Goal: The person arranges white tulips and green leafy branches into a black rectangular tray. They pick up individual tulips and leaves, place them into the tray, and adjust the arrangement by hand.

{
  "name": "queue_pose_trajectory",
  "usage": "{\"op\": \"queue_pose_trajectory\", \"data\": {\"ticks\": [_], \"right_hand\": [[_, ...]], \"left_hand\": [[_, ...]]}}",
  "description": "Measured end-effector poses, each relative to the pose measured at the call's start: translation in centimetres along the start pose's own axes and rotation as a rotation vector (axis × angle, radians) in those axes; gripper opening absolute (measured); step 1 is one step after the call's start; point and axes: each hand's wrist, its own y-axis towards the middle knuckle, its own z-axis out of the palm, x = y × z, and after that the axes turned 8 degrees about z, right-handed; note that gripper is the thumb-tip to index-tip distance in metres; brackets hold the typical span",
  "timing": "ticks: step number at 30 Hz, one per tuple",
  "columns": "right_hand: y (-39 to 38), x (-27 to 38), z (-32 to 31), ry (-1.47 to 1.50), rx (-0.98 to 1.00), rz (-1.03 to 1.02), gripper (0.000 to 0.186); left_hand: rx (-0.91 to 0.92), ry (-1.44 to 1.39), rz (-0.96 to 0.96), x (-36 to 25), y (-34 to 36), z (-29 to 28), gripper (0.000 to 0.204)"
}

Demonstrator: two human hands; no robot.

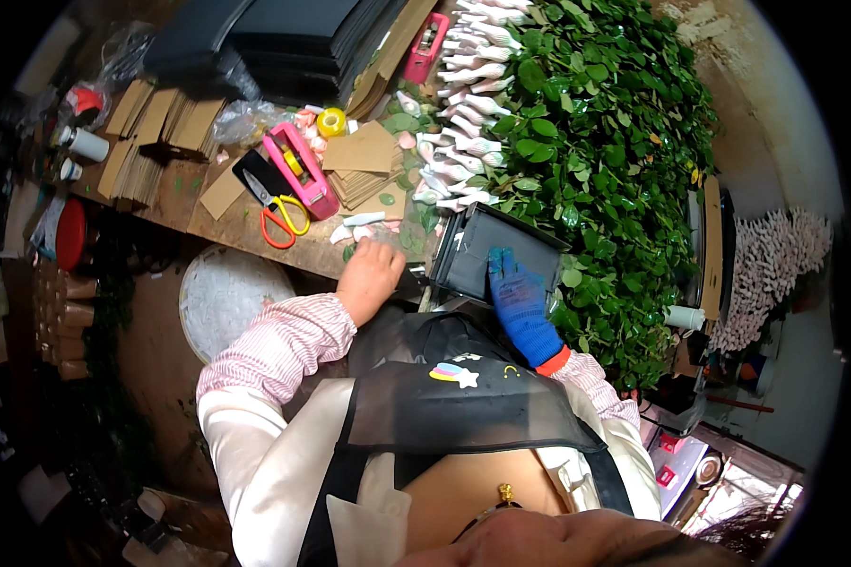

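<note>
My left hand [373, 276], bare, is at the front edge of the wooden table beside scattered pale petals [361, 225]. Its fingers are curled and closed; what they hold, if anything, is hidden. My right hand [518, 298] wears a blue knitted glove with an orange cuff. Its fingers lie stretched out and flat on a shallow black tray [468, 248], which sits at the table edge in front of me. Just beyond my left hand are scissors [283, 214] with red and yellow handles and a pink tape dispenser [302, 170].
Green leafy stems [605, 123] are heaped at right, with pale wrapped flower heads [468, 123] along their left side. Brown card pieces [359, 156], a yellow tape roll [331, 122] and stacked black sheets [293, 47] lie farther back. A round white stool top [227, 293] stands left.
</note>
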Motion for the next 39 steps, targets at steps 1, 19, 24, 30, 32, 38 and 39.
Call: {"op": "queue_pose_trajectory", "data": {"ticks": [1,19,24,30,32,38,39], "right_hand": [[-0.1,-0.2,0.1,-0.004,0.004,-0.006,0.061],[-0.3,-0.1,0.5,0.016,-0.117,0.014,0.058],[-0.4,0.0,0.5,0.023,-0.121,0.038,0.058],[-0.4,0.0,1.6,0.041,-0.162,0.044,0.055],[-0.5,0.0,1.5,0.091,-0.169,0.043,0.053],[-1.9,-2.1,-1.9,0.47,-0.234,0.032,0.051],[-2.7,-2.2,-2.4,0.574,-0.294,0.03,0.052]], "left_hand": [[-0.011,-0.025,0.046,-0.5,-0.1,-0.2,0.019],[-0.279,-0.213,0.707,9.0,7.0,3.2,0.016],[-0.205,-0.049,0.203,9.3,10.1,6.2,0.019],[0.142,-0.171,0.238,9.2,15.6,6.0,0.014],[0.342,-0.238,0.17,9.4,16.5,6.0,0.024],[-0.086,-0.198,0.196,10.2,11.8,6.0,0.065],[-0.053,-0.215,0.082,9.8,10.4,4.7,0.055]]}}
